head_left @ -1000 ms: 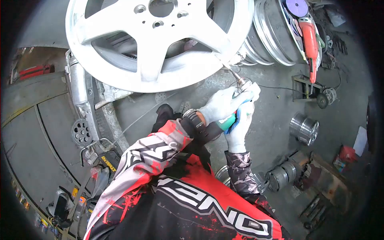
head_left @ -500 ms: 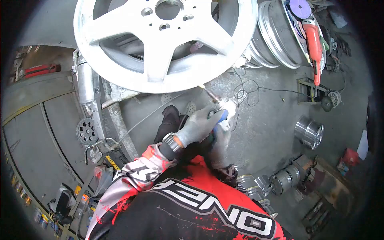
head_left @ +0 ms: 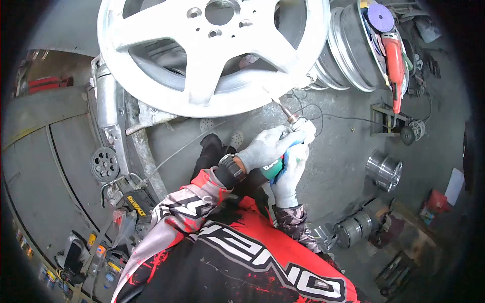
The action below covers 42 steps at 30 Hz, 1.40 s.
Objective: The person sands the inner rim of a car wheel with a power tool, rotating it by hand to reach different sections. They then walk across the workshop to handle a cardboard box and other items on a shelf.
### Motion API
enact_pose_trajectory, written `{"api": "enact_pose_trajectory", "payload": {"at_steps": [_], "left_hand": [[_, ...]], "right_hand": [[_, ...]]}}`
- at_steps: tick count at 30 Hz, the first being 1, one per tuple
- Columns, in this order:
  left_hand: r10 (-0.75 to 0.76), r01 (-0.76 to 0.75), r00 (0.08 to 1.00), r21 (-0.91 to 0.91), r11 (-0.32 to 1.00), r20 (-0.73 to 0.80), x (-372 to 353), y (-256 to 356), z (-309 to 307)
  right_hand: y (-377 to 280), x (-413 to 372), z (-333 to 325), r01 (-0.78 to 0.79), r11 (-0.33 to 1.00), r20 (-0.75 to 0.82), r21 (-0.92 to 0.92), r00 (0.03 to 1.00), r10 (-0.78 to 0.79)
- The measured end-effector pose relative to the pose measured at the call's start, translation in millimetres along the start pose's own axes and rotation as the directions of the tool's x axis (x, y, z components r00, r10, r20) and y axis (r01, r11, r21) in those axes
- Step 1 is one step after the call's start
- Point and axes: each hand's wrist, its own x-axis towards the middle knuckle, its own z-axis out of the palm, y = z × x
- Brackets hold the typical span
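Note:
Both gloved hands are closed around a green die grinder with a pale head and a thin metal shaft reaching up and forward. My left hand grips near the front, with a watch on that wrist. My right hand wraps the body from the other side, covering part of it. The shaft's pale tip overlaps the lower right rim of a white spoked alloy wheel, which is raised in front of me.
More wheel rims stand at the right, beside a red angle grinder with a purple disc. A cable runs across the floor. A shiny rim lies further right. A metal stand is at the left.
Both hands and the die grinder have shifted right. The tool's tip has gone from the wheel's lower edge to overlapping its rim further right. The camera view has shifted slightly.

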Motion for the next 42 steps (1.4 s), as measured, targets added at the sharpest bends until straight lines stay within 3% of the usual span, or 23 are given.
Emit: {"api": "enact_pose_trajectory", "payload": {"at_steps": [4, 6, 8, 10, 11, 13, 14, 15, 16, 18, 20, 21, 24, 28, 29, 30, 31, 32, 34, 35, 39, 41, 42], "left_hand": [[-0.230, 0.256, 0.964, -0.245, 0.935, 0.132, -12.9, 12.4, -20.9], [-0.533, 0.568, 0.823, -0.277, 0.775, 0.198, -19.5, 30.0, -37.9], [-0.503, 0.540, 0.842, -0.267, 0.798, 0.197, -34.0, 18.3, -29.2], [-0.159, 0.162, 0.986, 0.057, 0.985, -0.050, -39.2, 18.0, -27.0], [-0.160, 0.163, 0.986, 0.052, 0.985, -0.053, -35.0, 19.0, -25.7], [-0.454, 0.468, 0.880, -0.429, 0.773, 0.140, -8.5, 23.9, -25.4], [-0.453, 0.465, 0.881, -0.436, 0.770, 0.139, 1.8, 20.8, -17.9], [-0.506, 0.524, 0.838, -0.559, 0.643, 0.204, 12.1, 16.5, -8.6], [-0.545, 0.569, 0.792, -0.659, 0.492, 0.277, 23.6, 15.1, -4.9], [-0.545, 0.592, 0.791, -0.574, 0.566, 0.278, 45.0, 14.4, -5.1], [-0.582, 0.741, 0.671, -0.445, 0.503, 0.460, 64.1, 14.3, -6.1], [-0.549, 0.655, 0.754, -0.477, 0.586, 0.361, 60.8, 3.7, 12.9], [-0.496, 0.597, 0.802, -0.481, 0.642, 0.333, 52.7, 1.9, 15.2], [-0.563, 0.659, 0.750, -0.469, 0.588, 0.347, 18.2, 9.5, 1.3], [-0.362, 0.376, 0.926, -0.293, 0.879, 0.104, -2.4, -0.2, 8.8], [-0.051, 0.050, 0.996, -0.018, 0.999, -0.070, -17.1, -3.8, 12.3], [-0.312, 0.300, 0.950, -0.270, 0.915, 0.000, -15.4, 13.6, -3.8], [-0.312, 0.301, 0.950, -0.265, 0.916, 0.001, -21.1, 15.2, -6.4], [-0.532, 0.565, 0.825, -0.234, 0.791, 0.192, -26.2, 14.9, -9.8], [-0.529, 0.563, 0.826, -0.231, 0.793, 0.196, -25.4, 15.0, -8.7], [-0.346, 0.355, 0.934, -0.158, 0.921, 0.085, -15.5, 13.6, 3.2], [-0.144, 0.143, 0.989, 0.045, 0.989, 0.029, 2.8, 4.1, 15.2], [-0.141, 0.140, 0.990, 0.044, 0.989, 0.030, 17.5, 3.5, 16.1]], "right_hand": [[10.6, -17.4, 6.4, -0.020, 0.991, 0.009, -0.130, 1.000, 0.021], [10.9, -27.9, 9.4, -0.092, 0.991, 0.001, -0.096, 0.996, 0.093], [24.4, -30.6, -0.3, -0.246, 0.967, 0.068, -0.067, 0.966, 0.251], [13.4, -28.5, 7.7, -0.204, 0.977, 0.094, -0.067, 0.973, 0.210], [2.0, -25.9, 11.9, -0.171, 0.982, 0.073, -0.083, 0.981, 0.178], [-6.2, -13.7, 12.1, -0.134, 0.985, 0.054, -0.106, 0.989, 0.140], [-7.5, -4.5, 8.1, -0.050, 0.990, 0.037, -0.134, 0.998, 0.055], [-9.7, 2.7, 3.9, 0.032, 0.986, 0.024, -0.164, 0.999, -0.028], [-18.0, 7.1, 3.8, -0.031, 0.999, 0.019, -0.042, 0.999, 0.032], [-21.6, 25.6, -7.3, 0.048, 0.985, -0.018, -0.164, 0.999, -0.051], [-20.4, 38.6, -20.3, 0.070, 0.980, 0.002, -0.184, 0.997, -0.071], [-22.2, 41.7, -19.2, 0.082, 0.982, -0.015, -0.167, 0.996, -0.086], [-24.6, 33.0, -11.0, 0.055, 0.992, -0.017, -0.111, 0.998, -0.057], [-2.0, 8.5, -17.1, 0.037, 0.995, 0.004, -0.089, 0.999, -0.036], [3.2, 1.2, -15.4, -0.003, 0.996, 0.007, -0.094, 1.000, 0.003], [7.5, -6.2, -11.5, -0.041, 0.994, 0.008, -0.099, 0.999, 0.042], [5.8, -14.9, -3.2, -0.055, 0.993, 0.017, -0.105, 0.998, 0.057], [9.5, -21.2, 0.5, -0.055, 0.994, 0.017, -0.099, 0.998, 0.057], [16.5, -26.9, 2.9, -0.129, 0.992, 0.014, -0.011, 0.992, 0.129], [20.6, -25.3, -2.1, -0.094, 0.988, 0.038, -0.119, 0.994, 0.099], [8.2, -11.7, -16.0, -0.160, 0.987, 0.084, -0.016, 0.983, 0.161], [-5.7, 9.4, -11.8, 0.081, 0.968, 0.082, -0.238, 0.995, -0.063], [-7.0, 17.8, -14.2, 0.083, 0.968, 0.080, -0.238, 0.995, -0.066]]}}
